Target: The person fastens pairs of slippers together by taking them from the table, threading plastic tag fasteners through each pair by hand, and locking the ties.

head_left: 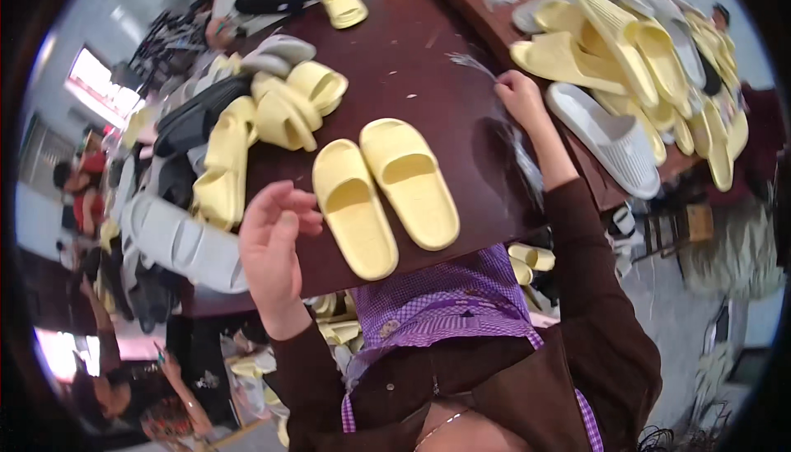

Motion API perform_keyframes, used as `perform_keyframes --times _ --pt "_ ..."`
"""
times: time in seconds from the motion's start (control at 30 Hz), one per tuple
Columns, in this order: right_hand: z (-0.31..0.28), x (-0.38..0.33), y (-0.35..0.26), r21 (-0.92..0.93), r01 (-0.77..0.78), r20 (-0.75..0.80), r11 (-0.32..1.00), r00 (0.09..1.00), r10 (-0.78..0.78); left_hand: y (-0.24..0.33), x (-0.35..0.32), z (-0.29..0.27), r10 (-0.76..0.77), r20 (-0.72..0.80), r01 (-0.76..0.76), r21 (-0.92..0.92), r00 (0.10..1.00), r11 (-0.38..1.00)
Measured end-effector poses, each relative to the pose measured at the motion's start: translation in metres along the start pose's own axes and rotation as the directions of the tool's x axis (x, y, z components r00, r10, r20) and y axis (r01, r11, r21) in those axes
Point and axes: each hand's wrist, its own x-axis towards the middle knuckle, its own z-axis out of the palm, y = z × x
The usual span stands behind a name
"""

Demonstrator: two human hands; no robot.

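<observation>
Two pale yellow slippers, a left one and a right one, lie side by side on the dark red table in front of me. Just beside the left slipper is my left hand, its fingers loosely bent and apart, with nothing in them. My right hand reaches to the table's right side, fingers curled closed at a bundle of thin clear plastic strands. More of the strands hang down along the table edge below that hand.
Yellow slippers, black slippers and a light grey slipper are heaped at left. On the right table stands another pile with yellow slippers and a grey slipper. A single yellow slipper lies at the far edge, near another person.
</observation>
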Motion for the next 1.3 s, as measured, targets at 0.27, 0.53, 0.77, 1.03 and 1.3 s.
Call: perform_keyframes --times 0.27,0.53,0.77,1.03,1.3 --pt "0.014 -0.006 0.020 -0.381 -0.096 0.040 0.920 0.992 0.119 -0.050 -0.027 0.038 -0.233 0.033 0.230 0.079 0.972 0.970" --pt "0.015 -0.001 0.008 -0.412 -0.248 0.131 0.877 0.936 0.327 -0.052 -0.037 0.050 -0.303 0.074 0.295 0.097 0.950 0.950" --pt "0.007 -0.004 0.013 -0.369 -0.140 -0.009 0.919 0.989 0.147 -0.060 -0.038 0.047 -0.316 0.107 0.307 0.097 0.943 0.947" --pt "-0.012 0.007 -0.019 -0.089 -0.035 -0.227 0.995 0.974 0.014 -0.069 0.000 0.071 -0.270 0.189 0.238 0.176 0.944 0.955" --pt "-0.002 -0.006 -0.052 -0.040 0.062 -0.083 0.997 0.994 -0.065 -0.095 0.103 0.135 0.205 0.315 -0.345 0.500 0.927 0.795"
